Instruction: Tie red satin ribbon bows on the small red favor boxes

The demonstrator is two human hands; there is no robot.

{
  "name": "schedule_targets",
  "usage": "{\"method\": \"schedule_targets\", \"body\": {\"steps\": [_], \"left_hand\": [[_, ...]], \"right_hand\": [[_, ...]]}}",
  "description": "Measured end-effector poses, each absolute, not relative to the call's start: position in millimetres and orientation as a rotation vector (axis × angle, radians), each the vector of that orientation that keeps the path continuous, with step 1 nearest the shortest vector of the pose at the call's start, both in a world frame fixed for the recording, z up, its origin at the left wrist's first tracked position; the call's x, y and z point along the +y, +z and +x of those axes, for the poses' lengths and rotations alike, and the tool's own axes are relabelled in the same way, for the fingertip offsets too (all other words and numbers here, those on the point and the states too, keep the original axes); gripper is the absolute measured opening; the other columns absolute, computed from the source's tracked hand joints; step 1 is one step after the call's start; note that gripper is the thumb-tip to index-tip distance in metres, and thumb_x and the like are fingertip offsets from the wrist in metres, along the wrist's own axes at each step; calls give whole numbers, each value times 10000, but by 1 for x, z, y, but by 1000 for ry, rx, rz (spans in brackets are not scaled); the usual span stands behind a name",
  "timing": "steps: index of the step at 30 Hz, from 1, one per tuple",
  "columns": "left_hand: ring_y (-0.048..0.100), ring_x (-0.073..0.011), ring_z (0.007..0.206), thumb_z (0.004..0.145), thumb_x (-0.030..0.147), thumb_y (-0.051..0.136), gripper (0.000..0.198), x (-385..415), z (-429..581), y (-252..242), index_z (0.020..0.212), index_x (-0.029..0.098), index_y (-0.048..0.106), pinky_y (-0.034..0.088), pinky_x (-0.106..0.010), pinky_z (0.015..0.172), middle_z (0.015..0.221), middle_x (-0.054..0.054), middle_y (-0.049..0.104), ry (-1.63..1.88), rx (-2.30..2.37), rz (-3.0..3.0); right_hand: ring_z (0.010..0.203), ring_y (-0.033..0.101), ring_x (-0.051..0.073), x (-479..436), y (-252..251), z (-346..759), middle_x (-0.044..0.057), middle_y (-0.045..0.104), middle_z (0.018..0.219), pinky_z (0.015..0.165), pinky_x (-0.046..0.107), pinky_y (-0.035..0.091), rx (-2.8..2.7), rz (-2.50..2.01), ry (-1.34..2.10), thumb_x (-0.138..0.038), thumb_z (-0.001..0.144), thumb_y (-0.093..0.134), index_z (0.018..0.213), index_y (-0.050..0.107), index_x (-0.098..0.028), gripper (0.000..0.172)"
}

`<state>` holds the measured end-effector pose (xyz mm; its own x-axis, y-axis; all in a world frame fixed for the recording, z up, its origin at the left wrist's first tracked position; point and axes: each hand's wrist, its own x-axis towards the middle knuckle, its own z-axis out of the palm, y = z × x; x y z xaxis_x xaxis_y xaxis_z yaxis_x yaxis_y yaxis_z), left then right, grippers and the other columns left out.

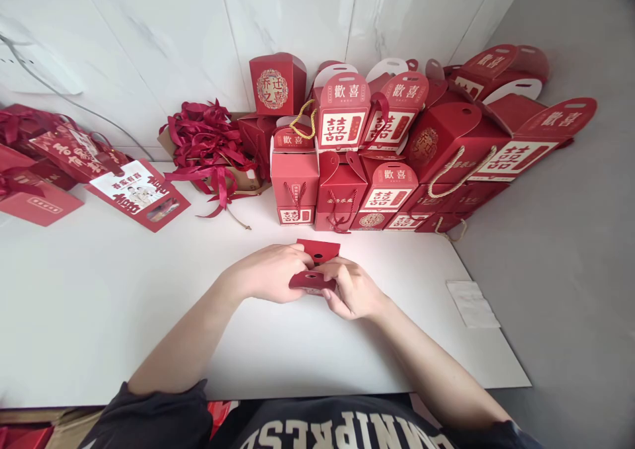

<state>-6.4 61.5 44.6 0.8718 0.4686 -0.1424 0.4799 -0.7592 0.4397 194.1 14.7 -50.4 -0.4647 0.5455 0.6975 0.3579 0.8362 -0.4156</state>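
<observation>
Over the middle of the white table, both hands grip a small red paper gift box [317, 247]. Its far flap stands up with a round hole in it, and a near flap with a hole curves toward me. My left hand [270, 274] closes on the left side, with its fingertips tucked between the flaps. From the right, my right hand [351, 289] pinches the near flap between thumb and fingers. Fingers and flaps hide the inside of the box. Just behind it stand stacked red gift boxes [342, 191] with cord handles.
A cardboard box of dark red ribbons [206, 138] sits at the back left. Red gift bags [34, 191] and a printed red box [141, 194] lie farther left. A white tissue pack [473, 303] lies by the grey wall on the right. The white table [124, 317] ends close to my body.
</observation>
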Motion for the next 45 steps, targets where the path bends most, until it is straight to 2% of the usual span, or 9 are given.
{"method": "schedule_targets", "body": {"steps": [4,8,11,18,23,28,34,40,45], "left_hand": [[600,-193,791,817,268,627,121,50,-4,45,910,190,627,413,-293,686,893,-34,632,-83,848,2593],[553,-153,755,907,289,540,156,50,-11,58,878,209,671,382,-274,668,910,-26,568,-49,822,2618],[521,-107,730,882,216,562,173,58,-26,70,782,219,704,364,-249,653,932,-5,537,-70,787,2587],[548,-104,827,858,178,601,206,66,-41,76,835,291,771,378,-220,702,1010,6,553,-102,785,2481],[529,-90,780,848,156,615,220,62,-39,77,796,293,778,371,-209,675,932,11,544,-97,790,2461],[512,-106,785,864,133,580,263,61,-45,81,822,305,775,366,-221,676,899,3,519,-16,812,2544],[498,-142,808,833,36,514,325,51,-36,78,765,247,753,358,-250,671,815,-17,499,-11,826,2613],[496,-165,783,816,-8,437,324,37,-26,75,653,176,647,351,-284,653,782,-31,517,-46,839,2653],[575,-181,897,832,8,468,291,33,-24,75,727,196,662,431,-296,769,907,-30,625,-35,777,2652]], "right_hand": [[768,657,211,15,-47,200,100,706,928,690,376,554,-2018,-647,281,-226,857,542,1153,462,-190,309],[768,662,190,12,-41,204,78,716,896,718,359,541,-2032,-692,264,-183,886,512,1058,543,-196,176],[780,665,182,10,-35,204,69,719,880,745,351,516,-2125,-682,237,-149,901,503,958,563,-190,93],[813,605,169,21,12,195,71,681,891,764,304,466,-2532,-777,639,-189,999,352,951,604,-172,257],[757,590,201,36,24,168,87,673,803,737,334,431,-2829,-1009,554,-251,980,456,863,648,-137,252],[803,565,192,39,23,171,74,647,838,790,338,447,-2662,-863,399,-222,976,461,849,633,-154,224],[860,565,176,26,50,200,65,615,900,729,288,472,-2602,-923,675,-116,929,518,893,635,-168,134],[762,614,142,9,65,222,9,656,864,700,252,468,-2614,-1038,737,-86,903,539,863,714,-239,236],[687,623,137,6,60,228,9,696,806,670,238,473,-2601,-1070,722,-32,854,542,808,753,-252,308]]}}
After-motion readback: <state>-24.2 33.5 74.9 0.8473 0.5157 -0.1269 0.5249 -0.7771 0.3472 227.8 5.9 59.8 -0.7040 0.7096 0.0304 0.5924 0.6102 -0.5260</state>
